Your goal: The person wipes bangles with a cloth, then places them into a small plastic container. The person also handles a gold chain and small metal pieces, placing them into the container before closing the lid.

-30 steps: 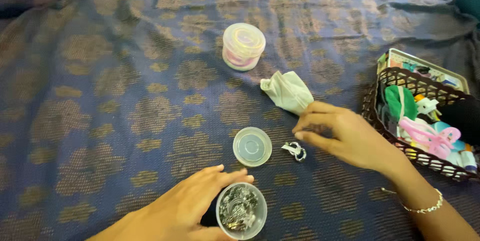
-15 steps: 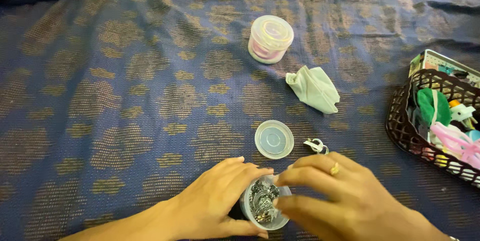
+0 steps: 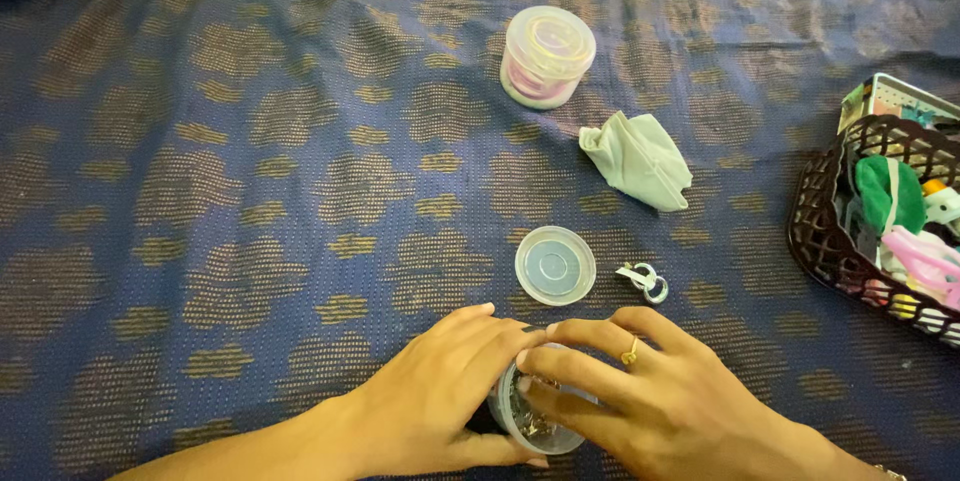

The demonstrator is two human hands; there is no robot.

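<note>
My left hand [image 3: 432, 403] wraps around a small clear round container [image 3: 530, 423] filled with small silver metal bits, near the bottom middle of the head view. My right hand [image 3: 655, 396] lies over the container's mouth with its fingers reaching in; a ring shows on one finger. Whether those fingers pinch anything is hidden. The container's clear lid [image 3: 555, 265] lies flat on the cloth just beyond the hands. A small silver metal piece [image 3: 643, 280] lies to the right of the lid.
Everything rests on a dark blue cloth with gold patches [image 3: 250, 171]. A closed round tub with pink contents [image 3: 546, 56] stands farther off. A crumpled pale green cloth [image 3: 640, 158] lies near it. A dark plastic basket [image 3: 822, 241] of sewing items sits at the right edge.
My right hand came from beside the silver piece to the container and now covers its mouth. My left hand closed further around the container. The camera view shifted.
</note>
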